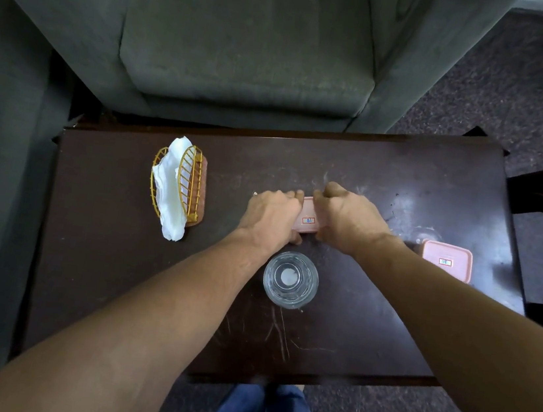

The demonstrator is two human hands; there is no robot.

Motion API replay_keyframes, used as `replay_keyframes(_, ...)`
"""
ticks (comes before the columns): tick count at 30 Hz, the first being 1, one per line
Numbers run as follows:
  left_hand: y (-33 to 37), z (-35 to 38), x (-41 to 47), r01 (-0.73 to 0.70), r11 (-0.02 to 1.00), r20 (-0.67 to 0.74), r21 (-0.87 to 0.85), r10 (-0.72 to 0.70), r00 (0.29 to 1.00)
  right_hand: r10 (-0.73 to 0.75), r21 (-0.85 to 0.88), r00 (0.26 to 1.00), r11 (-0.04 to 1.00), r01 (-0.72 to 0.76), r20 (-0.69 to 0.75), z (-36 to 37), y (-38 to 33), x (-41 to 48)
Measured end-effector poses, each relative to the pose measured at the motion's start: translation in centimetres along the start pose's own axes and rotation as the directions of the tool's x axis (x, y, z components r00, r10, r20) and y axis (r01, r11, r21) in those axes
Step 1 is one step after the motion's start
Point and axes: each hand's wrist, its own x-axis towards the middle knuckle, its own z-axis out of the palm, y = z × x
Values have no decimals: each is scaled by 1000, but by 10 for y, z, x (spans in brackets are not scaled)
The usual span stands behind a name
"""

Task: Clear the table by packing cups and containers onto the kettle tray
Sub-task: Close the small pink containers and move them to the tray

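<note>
Grip is two-handed: left hand (272,218) and right hand (347,221) curl round opposite sides of the pink container (308,219) between them. Glass cup (290,280) stands just person-side of the grip; second container (446,260) lies outside the right hand.

The dark wooden table (101,252) is glossy but scratched. Between the left hand (270,217) and right hand (347,221) the pink container (307,217) is smooth, matt plastic, like the second pink container (446,260) right of the right hand; the tumbler (290,279) nearer than the wrists is clear glass. Left of the left hand, a gold wire-metal napkin holder (190,181) carries soft white paper napkins (170,189); the armchair (242,46) beyond is matt grey cloth.
</note>
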Motion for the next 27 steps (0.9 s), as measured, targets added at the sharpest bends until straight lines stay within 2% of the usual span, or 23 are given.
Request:
replay_keyframes(8, -1, -5, 3, -2, 1000, 4, 2, 2, 1000, -8, 13, 1000, 1000, 8, 24, -8, 4, 8)
replay_keyframes(12, 16, -25, 8, -7, 999, -10, -42, 7, 1000, 35, 72, 997, 997, -30, -63, -4, 13, -5)
replay_keyframes(15, 49, -37, 15, -70, 991, -64, -114, 63, 996, 111, 169, 987, 982, -90, -118, -6, 49, -33)
replay_keyframes(21, 143, -48, 19, -196, 945, -148, -262, 161, 976, 190, 320, 974, 937, -143, -121, -7, 145, -112)
replay_keyframes(24, 178, -49, 19, -229, 921, -156, -316, 188, 970, 220, 380, 969, 911, -162, -115, -4, 175, -142)
replay_keyframes(27, 204, -43, 17, -225, 916, -129, -331, 192, 973, 208, 370, 972, 916, -157, -104, 3, 195, -158)
